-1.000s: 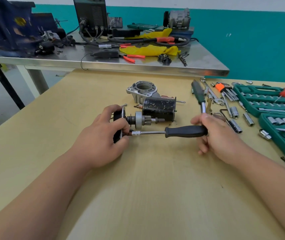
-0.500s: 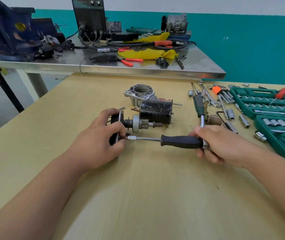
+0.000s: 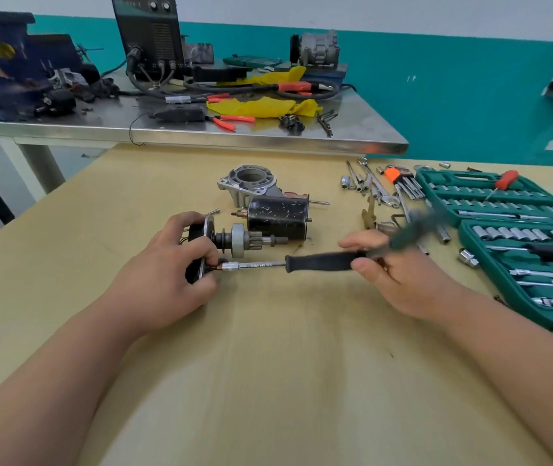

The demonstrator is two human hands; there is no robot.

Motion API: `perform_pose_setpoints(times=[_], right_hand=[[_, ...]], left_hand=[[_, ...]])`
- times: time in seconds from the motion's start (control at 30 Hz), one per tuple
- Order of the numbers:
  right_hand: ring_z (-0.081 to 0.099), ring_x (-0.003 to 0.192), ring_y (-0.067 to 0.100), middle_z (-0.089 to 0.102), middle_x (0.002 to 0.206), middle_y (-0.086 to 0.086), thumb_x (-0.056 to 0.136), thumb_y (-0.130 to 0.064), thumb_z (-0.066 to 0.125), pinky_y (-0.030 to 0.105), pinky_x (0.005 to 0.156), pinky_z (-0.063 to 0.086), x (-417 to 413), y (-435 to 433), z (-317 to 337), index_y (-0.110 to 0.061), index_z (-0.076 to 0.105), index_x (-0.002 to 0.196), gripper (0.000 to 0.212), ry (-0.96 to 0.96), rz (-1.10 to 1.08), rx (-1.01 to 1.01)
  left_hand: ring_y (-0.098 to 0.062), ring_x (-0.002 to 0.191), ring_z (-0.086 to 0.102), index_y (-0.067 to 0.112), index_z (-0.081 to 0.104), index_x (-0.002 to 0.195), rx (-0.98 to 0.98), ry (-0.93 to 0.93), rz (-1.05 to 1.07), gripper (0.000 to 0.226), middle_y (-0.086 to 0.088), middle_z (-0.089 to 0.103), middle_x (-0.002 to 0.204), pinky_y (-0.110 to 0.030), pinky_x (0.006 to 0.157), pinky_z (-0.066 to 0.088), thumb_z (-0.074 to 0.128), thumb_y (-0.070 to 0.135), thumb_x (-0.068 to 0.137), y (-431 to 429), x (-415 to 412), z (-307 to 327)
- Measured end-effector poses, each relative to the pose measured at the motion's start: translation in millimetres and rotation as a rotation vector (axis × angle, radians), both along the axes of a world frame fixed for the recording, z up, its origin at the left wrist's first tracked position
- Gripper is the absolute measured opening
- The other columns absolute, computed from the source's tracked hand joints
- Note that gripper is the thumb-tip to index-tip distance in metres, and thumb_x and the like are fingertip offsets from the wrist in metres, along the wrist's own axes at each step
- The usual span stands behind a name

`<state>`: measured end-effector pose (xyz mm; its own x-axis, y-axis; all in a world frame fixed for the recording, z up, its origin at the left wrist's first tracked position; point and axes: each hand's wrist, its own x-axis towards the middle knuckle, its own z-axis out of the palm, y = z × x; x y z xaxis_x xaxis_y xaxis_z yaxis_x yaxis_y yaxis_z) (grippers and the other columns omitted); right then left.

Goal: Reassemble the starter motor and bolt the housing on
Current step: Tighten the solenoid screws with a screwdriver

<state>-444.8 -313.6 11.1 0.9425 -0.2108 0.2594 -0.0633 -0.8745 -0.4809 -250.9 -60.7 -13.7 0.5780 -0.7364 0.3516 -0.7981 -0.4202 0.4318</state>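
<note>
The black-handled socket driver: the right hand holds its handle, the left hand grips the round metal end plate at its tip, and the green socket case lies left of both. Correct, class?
No: the head view shows the green socket case right of both. The right hand holds the black-handled socket driver, the left hand the round metal end plate.

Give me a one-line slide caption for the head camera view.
Starter reassembly: left hand grips the end plate, right hand holds a socket driver against it, aluminium housing behind.
</note>
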Motion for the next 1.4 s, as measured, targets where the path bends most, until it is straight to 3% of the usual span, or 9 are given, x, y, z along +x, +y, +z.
perform_pose_setpoints(times=[0.1,0.23,0.4,0.57,0.73,0.9,1.1,1.23,1.4], right_hand=[[0.051,0.068,0.003,0.057,0.080,-0.015,0.099,-0.021,0.045,0.018,0.064,0.048,1.5,-3.6,-0.5,-0.019,0.056,0.123,0.026,0.005,0.003,-0.002],[0.037,0.037,0.012,0.059,0.057,0.002,0.102,-0.046,0.030,0.025,0.035,0.029,6.9,1.8,-3.6,-0.020,0.064,0.108,0.043,0.303,-0.243,0.824],[0.055,0.062,0.007,0.066,0.077,0.001,0.098,-0.040,0.040,0.020,0.059,0.041,-1.0,-0.7,-8.1,-0.011,0.060,0.107,0.037,-0.178,0.024,-0.104],[0.036,0.034,0.013,0.052,0.049,-0.002,0.096,-0.054,0.028,0.021,0.038,0.030,23.2,1.0,-3.4,-0.024,0.064,0.090,0.047,0.261,-0.353,0.744],[0.056,0.063,0.011,0.064,0.069,0.006,0.095,-0.031,0.034,0.028,0.061,0.050,6.1,1.1,-8.5,-0.005,0.064,0.091,0.040,-0.329,0.001,-0.207],[0.042,0.049,0.015,0.045,0.058,-0.005,0.099,-0.039,0.034,0.029,0.047,0.039,22.7,5.4,-1.7,-0.019,0.058,0.091,0.033,0.240,-0.302,0.657],[0.052,0.053,0.015,0.059,0.062,0.006,0.093,-0.031,0.036,0.028,0.054,0.043,7.4,4.8,-4.5,-0.007,0.062,0.081,0.036,-0.314,0.081,-0.186],[0.042,0.042,0.012,0.047,0.053,-0.002,0.097,-0.049,0.029,0.024,0.044,0.031,29.9,7.4,-3.3,-0.019,0.064,0.087,0.048,0.158,-0.330,0.656],[0.059,0.062,0.017,0.063,0.068,0.002,0.095,-0.035,0.035,0.029,0.056,0.048,7.5,9.0,-6.0,-0.012,0.064,0.095,0.037,-0.214,-0.012,-0.221]], left_hand=[[-0.013,0.088,0.049,0.042,0.049,0.078,0.002,0.002,-0.008,0.021,0.021,0.029,0.135,-0.034,0.071,0.049,0.063,0.028,0.073,0.0,1.7,-0.1],[-0.014,0.089,0.049,0.044,0.049,0.078,0.006,0.007,-0.013,0.020,0.020,0.028,0.135,-0.034,0.071,0.049,0.062,0.029,0.074,0.4,2.1,-0.6],[-0.012,0.089,0.048,0.046,0.049,0.078,0.007,0.010,-0.027,0.018,0.020,0.029,0.135,-0.034,0.071,0.048,0.059,0.032,0.075,0.9,2.4,0.3],[-0.014,0.090,0.048,0.045,0.050,0.078,-0.009,0.020,-0.025,0.023,0.020,0.029,0.135,-0.034,0.073,0.048,0.061,0.026,0.074,1.1,2.5,0.2],[-0.012,0.090,0.048,0.044,0.050,0.078,-0.002,0.002,-0.019,0.024,0.021,0.030,0.134,-0.031,0.068,0.044,0.063,0.024,0.075,1.4,2.8,0.1],[0.000,0.092,0.051,0.043,0.051,0.079,-0.021,0.030,-0.007,0.025,0.024,0.028,0.130,-0.034,0.071,0.047,0.064,0.021,0.075,2.5,4.0,0.3],[-0.014,0.092,0.050,0.041,0.050,0.073,-0.004,0.010,0.011,0.026,0.018,0.030,0.137,-0.034,0.070,0.047,0.065,0.020,0.076,2.4,2.9,1.7],[-0.013,0.092,0.050,0.041,0.050,0.073,-0.013,0.015,0.008,0.025,0.020,0.030,0.135,-0.033,0.070,0.047,0.065,0.021,0.075,3.8,2.9,0.9],[-0.012,0.091,0.051,0.043,0.051,0.077,-0.003,0.019,0.010,0.024,0.022,0.029,0.134,-0.032,0.068,0.047,0.064,0.024,0.075,4.5,5.6,1.3]])
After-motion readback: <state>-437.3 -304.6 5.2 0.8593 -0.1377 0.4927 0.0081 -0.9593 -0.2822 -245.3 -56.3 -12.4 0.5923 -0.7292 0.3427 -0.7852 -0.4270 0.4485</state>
